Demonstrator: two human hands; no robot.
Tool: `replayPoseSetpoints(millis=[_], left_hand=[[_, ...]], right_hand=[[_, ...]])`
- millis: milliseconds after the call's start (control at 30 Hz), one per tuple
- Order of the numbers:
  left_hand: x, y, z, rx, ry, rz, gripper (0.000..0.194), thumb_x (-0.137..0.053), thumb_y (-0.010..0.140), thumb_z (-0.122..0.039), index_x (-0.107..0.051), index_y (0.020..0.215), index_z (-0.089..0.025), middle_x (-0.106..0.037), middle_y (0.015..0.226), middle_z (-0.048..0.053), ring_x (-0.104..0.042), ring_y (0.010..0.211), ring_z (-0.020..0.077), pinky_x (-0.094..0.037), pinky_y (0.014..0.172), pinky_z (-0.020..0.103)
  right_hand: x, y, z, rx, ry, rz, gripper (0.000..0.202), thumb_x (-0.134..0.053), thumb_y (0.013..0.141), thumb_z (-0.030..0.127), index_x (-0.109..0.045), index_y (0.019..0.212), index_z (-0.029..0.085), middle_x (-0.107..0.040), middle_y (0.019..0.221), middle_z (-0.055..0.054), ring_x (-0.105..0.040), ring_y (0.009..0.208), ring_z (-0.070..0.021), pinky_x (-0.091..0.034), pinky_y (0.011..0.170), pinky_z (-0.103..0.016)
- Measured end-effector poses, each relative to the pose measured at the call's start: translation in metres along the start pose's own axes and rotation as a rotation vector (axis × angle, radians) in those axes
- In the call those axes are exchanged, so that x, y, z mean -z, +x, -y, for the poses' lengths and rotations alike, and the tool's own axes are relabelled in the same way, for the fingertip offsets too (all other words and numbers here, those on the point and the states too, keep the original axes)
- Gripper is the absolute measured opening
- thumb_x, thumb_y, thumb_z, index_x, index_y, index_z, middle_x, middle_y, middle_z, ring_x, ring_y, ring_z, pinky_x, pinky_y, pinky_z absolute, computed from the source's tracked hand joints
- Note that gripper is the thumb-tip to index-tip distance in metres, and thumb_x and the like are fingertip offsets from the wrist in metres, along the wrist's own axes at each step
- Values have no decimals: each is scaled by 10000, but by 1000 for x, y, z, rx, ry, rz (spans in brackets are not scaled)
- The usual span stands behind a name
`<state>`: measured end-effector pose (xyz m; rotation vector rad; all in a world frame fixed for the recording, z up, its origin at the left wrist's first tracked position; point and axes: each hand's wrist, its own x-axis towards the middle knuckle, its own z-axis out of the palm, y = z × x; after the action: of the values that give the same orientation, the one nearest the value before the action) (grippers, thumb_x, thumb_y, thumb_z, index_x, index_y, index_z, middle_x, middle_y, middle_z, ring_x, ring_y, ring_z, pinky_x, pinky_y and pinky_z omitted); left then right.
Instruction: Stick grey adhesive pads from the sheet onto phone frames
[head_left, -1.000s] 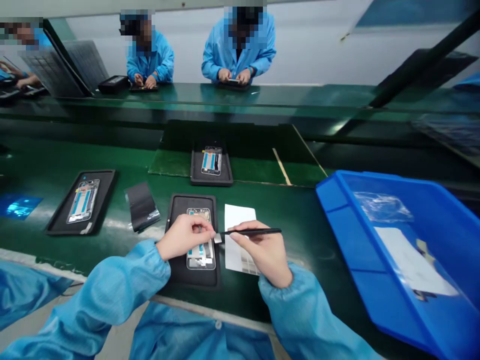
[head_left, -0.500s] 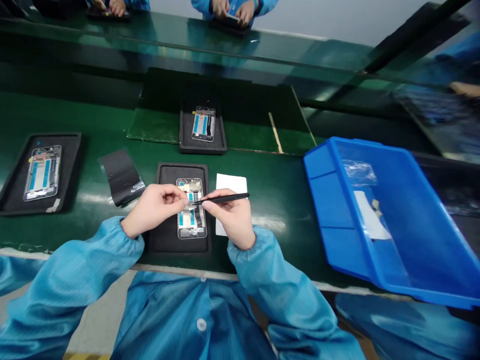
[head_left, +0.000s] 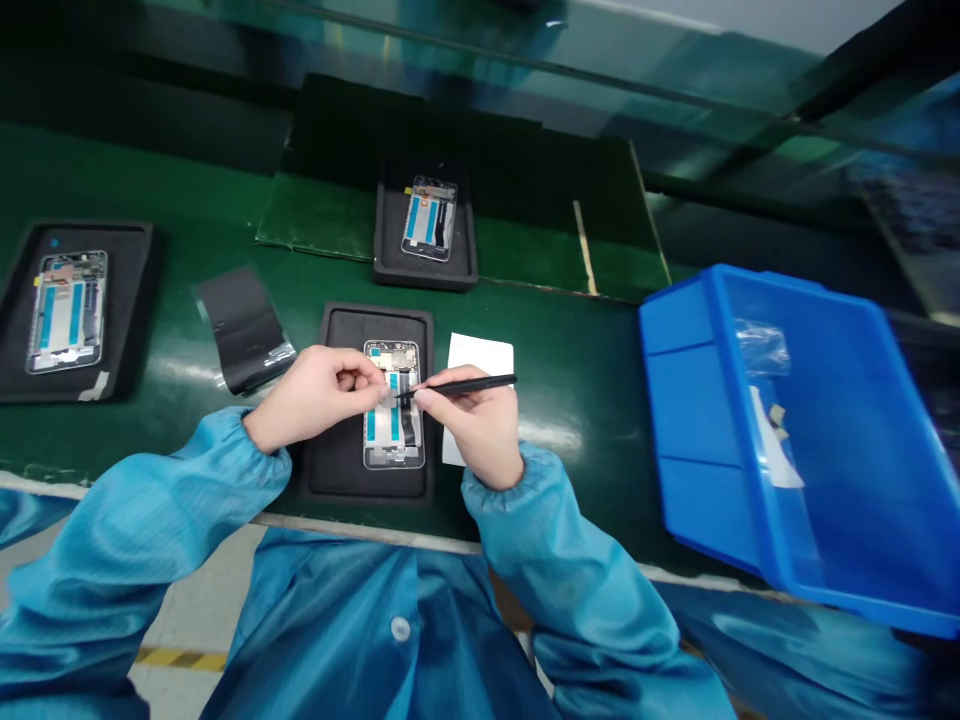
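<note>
"What has moved?"

"Both hands. A second ago they met at the right edge of the black rectangular foam tray; now the left hand and right hand meet over the middle of the open silver phone body with blue strips."

"Where does that lie?"

"In the tray's right half, near the front edge of the green tabletop. A white paper sheet is just beside the tray's right edge."

"And the fingers?"

"The right ones pinch slim black tweezers. The left thumb and forefinger are pressed together by the tips; I can't tell what is between them."

"How would you work there?"

"Keep the tweezers low and nearly flat, I'd say, grip lightly, and let the left fingertips steady the tips. Pressing down could crease the dark ribbon or scrape the blue strips."
</note>
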<state>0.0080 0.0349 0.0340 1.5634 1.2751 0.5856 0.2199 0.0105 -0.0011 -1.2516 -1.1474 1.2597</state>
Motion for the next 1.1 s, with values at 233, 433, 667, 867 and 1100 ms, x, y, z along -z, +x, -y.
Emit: replayPoseSetpoints(millis=[233, 433, 667, 867, 1100], left_hand=[[12, -3, 28, -417, 543, 19, 213, -590, 951, -319, -717, 1069, -195, -686, 931, 32, -607, 833, 154, -455, 770, 282], [6, -6, 50, -598, 800, 172, 296, -524, 994, -445, -720, 1074, -239, -685, 946, 30, -582, 838, 175, -382, 723, 325], [-8, -11, 36, -558, 1100, 33, 499, -502, 986, -501, -594, 1345, -167, -642, 971, 83, -538, 833, 241, -361, 699, 386], [-13, -12, 34, -540, 1123, 20, 517, -475, 998, -488, -565, 1381, -152, -646, 1025, 96, -535, 831, 240, -358, 696, 394], [-14, -12, 32, -502, 1131, 19, 522, -495, 992, -460, -557, 1396, -135, -656, 1052, 109, -546, 858, 254, -362, 699, 404]], right_hand=[[1, 5, -6, 32, -149, -145, 224, -852, 730, 365, -698, 808, 223, -717, 795, -25, -690, 701, -182, -593, 652, -331], [-5, 11, -12, 34, -212, -102, 199, -807, 767, 301, -647, 864, 233, -672, 764, 10, -631, 628, -145, -533, 594, -294], [0, 19, -13, 9, -116, -168, 267, -846, 741, 313, -620, 853, 225, -662, 759, 29, -622, 637, -126, -515, 608, -276], [3, 19, -16, -72, -33, -188, 323, -881, 698, 324, -604, 830, 222, -684, 725, 34, -650, 612, -122, -524, 596, -258], [6, 19, -21, -113, 17, -194, 347, -887, 697, 355, -594, 833, 227, -696, 712, 40, -674, 603, -125, -556, 616, -261]])
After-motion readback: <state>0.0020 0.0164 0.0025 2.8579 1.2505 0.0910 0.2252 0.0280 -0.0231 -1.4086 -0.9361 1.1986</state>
